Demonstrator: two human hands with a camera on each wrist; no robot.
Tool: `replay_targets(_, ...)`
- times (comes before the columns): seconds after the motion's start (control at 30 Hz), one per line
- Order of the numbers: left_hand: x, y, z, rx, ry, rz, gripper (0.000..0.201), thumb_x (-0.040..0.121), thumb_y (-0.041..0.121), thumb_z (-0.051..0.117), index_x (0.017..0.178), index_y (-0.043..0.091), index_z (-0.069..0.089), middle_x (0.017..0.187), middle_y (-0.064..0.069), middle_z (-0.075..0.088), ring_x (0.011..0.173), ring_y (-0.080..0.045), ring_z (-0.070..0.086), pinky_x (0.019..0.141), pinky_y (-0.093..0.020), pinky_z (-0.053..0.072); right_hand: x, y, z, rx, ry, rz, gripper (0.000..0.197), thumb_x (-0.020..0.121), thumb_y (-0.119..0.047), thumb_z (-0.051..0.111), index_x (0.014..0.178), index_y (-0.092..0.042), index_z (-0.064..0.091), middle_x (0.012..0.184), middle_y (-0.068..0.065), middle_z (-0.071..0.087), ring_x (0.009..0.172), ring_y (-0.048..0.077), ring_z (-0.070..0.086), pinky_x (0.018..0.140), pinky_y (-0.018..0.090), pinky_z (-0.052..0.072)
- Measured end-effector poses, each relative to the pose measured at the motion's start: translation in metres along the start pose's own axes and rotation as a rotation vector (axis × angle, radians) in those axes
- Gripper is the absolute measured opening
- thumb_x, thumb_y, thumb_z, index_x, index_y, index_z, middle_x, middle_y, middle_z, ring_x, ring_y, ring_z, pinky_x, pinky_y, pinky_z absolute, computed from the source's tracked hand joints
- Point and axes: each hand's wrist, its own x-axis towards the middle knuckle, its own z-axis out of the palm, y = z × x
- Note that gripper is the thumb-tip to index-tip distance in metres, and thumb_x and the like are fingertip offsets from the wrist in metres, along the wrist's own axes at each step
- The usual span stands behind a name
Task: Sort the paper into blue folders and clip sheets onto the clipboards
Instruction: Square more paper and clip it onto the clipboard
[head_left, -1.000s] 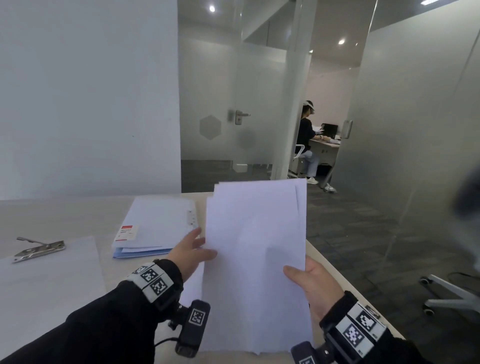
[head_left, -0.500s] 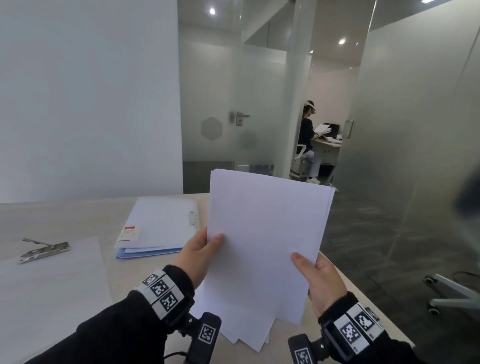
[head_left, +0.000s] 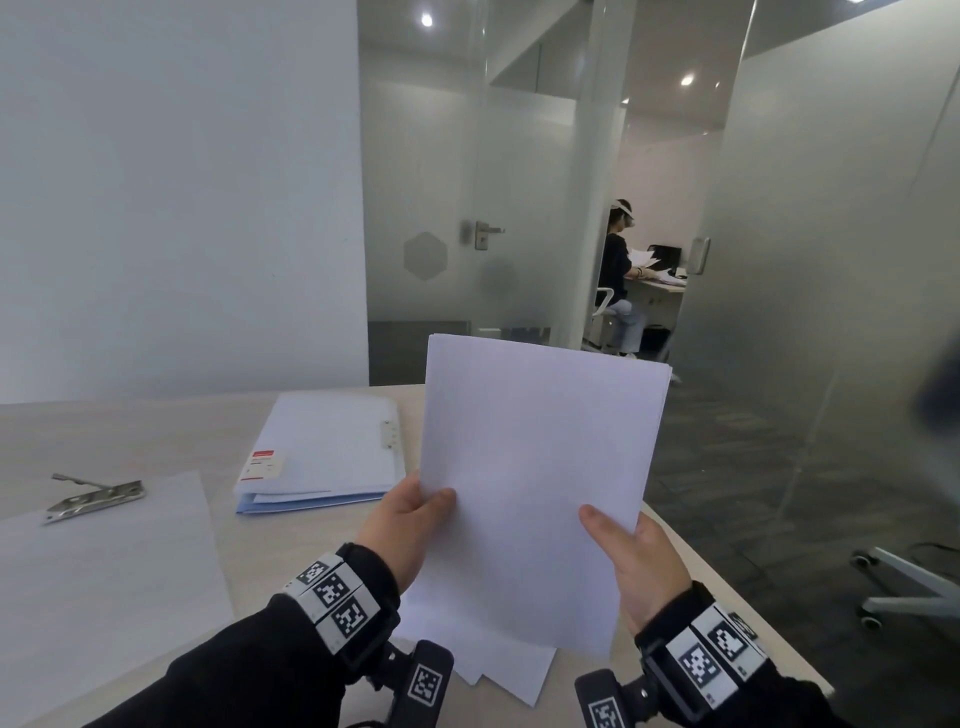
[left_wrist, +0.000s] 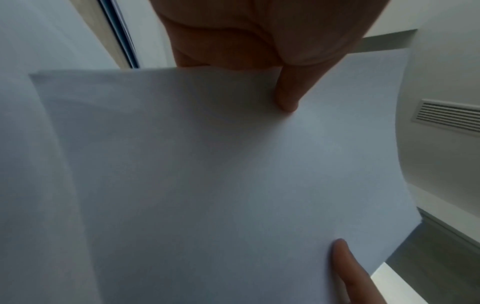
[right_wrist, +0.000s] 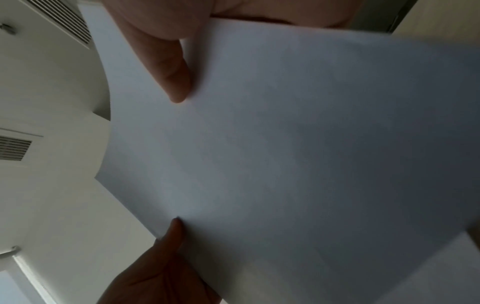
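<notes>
Paper stack (head_left: 535, 467) upright, pinched between left hand (head_left: 405, 525) and right hand (head_left: 644, 561).

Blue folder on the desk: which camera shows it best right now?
The head view. The blue folder lies closed on the table, left of the paper stack that both hands hold. In both wrist views that stack fills the frame; neither shows the folder clearly.
</notes>
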Motion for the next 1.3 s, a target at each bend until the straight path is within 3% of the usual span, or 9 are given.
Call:
replay_targets(0.37, -0.029, 0.027, -0.104, -0.141, 0.245, -0.060, 0.018, 0.094, 0.014, 0.055, 0.106, 0.015, 0.068, 0.101, -0.009, 0.076, 0.094, -0.030, 0.068, 0.090, -0.047, 0.053, -0.012, 0.009, 0.084, -0.316, -0.284, -0.129, 0.019, 0.097, -0.020, 0.051, 0.102, -0.028, 0.068, 0.096, -0.020, 0.075, 0.091, 0.001, 0.069, 0.080, 0.024, 0.052)
replay_targets(0.47, -0.050, 0.028, -0.156, -0.073, 0.265, -0.177, 0.021, 0.093, 0.027, 0.056, 0.106, 0.015, 0.067, 0.102, -0.008, 0.075, 0.089, -0.027, 0.069, 0.077, -0.040, 0.054, -0.012, 0.018, 0.127, -0.304, -0.333, -0.092, 0.023, 0.097, -0.016, 0.050, 0.100, -0.027, 0.070, 0.097, -0.014, 0.077, 0.092, 0.010, 0.072, 0.083, 0.032, 0.054)
replay_targets(0.57, -0.075, 0.026, -0.218, 0.160, 0.322, -0.313, 0.030, 0.092, 0.039, 0.054, 0.109, 0.016, 0.065, 0.114, -0.004, 0.070, 0.105, -0.024, 0.064, 0.081, -0.034, 0.046, -0.012, 0.027, 0.168, -0.238, -0.359, -0.012, 0.020, 0.096, -0.014, 0.051, 0.101, -0.021, 0.069, 0.092, -0.007, 0.078, 0.090, 0.018, 0.072, 0.080, 0.037, 0.054)
replay_targets(0.73, -0.127, 0.021, -0.323, 0.485, 0.575, -0.449, 0.035, 0.093, 0.016, 0.056, 0.125, 0.003, 0.060, 0.133, -0.015, 0.057, 0.123, -0.030, 0.050, 0.100, -0.031, 0.036, -0.024, 0.037, 0.233, -0.140, -0.452, 0.049, 0.018, 0.097, -0.011, 0.051, 0.094, -0.020, 0.066, 0.088, -0.003, 0.073, 0.080, 0.020, 0.067, 0.061, 0.028, 0.047)
replay_targets(0.9, -0.169, 0.012, -0.369, 0.652, 0.591, -0.640, 0.044, 0.097, 0.012, 0.048, 0.140, 0.004, 0.044, 0.147, -0.013, 0.044, 0.136, -0.026, 0.041, 0.108, -0.027, 0.030, -0.040, 0.052, 0.287, -0.162, -0.524, 0.066, 0.018, 0.094, -0.010, 0.055, 0.102, -0.016, 0.069, 0.097, 0.003, 0.077, 0.092, 0.028, 0.071, 0.087, 0.045, 0.055)
replay_targets(1.13, -0.202, -0.004, -0.378, 0.480, 0.518, -0.647, 0.043, 0.085, -0.001, 0.049, 0.120, 0.024, 0.056, 0.132, -0.009, 0.057, 0.120, -0.024, 0.052, 0.103, -0.033, 0.043, -0.062, 0.059, 0.347, -0.169, -0.666, 0.090, 0.021, 0.096, -0.008, 0.051, 0.106, -0.018, 0.067, 0.097, 0.003, 0.073, 0.088, 0.026, 0.067, 0.077, 0.038, 0.052)
replay_targets(1.17, -0.208, 0.002, -0.377, 0.422, 0.533, -0.623, 0.043, 0.086, -0.002, 0.046, 0.119, 0.023, 0.056, 0.126, -0.006, 0.058, 0.114, -0.021, 0.054, 0.093, -0.032, 0.048, -0.065, 0.061, 0.354, -0.172, -0.678, 0.094, 0.021, 0.095, -0.008, 0.051, 0.106, -0.016, 0.066, 0.096, 0.004, 0.072, 0.085, 0.026, 0.066, 0.071, 0.034, 0.050)
replay_targets(1.23, -0.223, 0.011, -0.387, 0.337, 0.638, -0.545, 0.041, 0.087, -0.006, 0.041, 0.115, 0.019, 0.058, 0.115, -0.003, 0.061, 0.096, -0.014, 0.055, 0.069, -0.025, 0.044, -0.071, 0.064, 0.368, -0.191, -0.710, 0.105, 0.018, 0.095, -0.008, 0.051, 0.102, -0.017, 0.065, 0.091, 0.004, 0.069, 0.076, 0.023, 0.062, 0.057, 0.027, 0.044)
replay_targets(1.3, -0.239, 0.013, -0.409, 0.334, 0.820, -0.417, 0.036, 0.085, -0.010, 0.043, 0.097, 0.018, 0.063, 0.108, -0.007, 0.064, 0.093, -0.016, 0.056, 0.077, -0.026, 0.042, -0.078, 0.068, 0.383, -0.220, -0.752, 0.145, 0.017, 0.096, -0.009, 0.051, 0.098, -0.020, 0.064, 0.089, 0.006, 0.068, 0.072, 0.022, 0.061, 0.048, 0.024, 0.043)
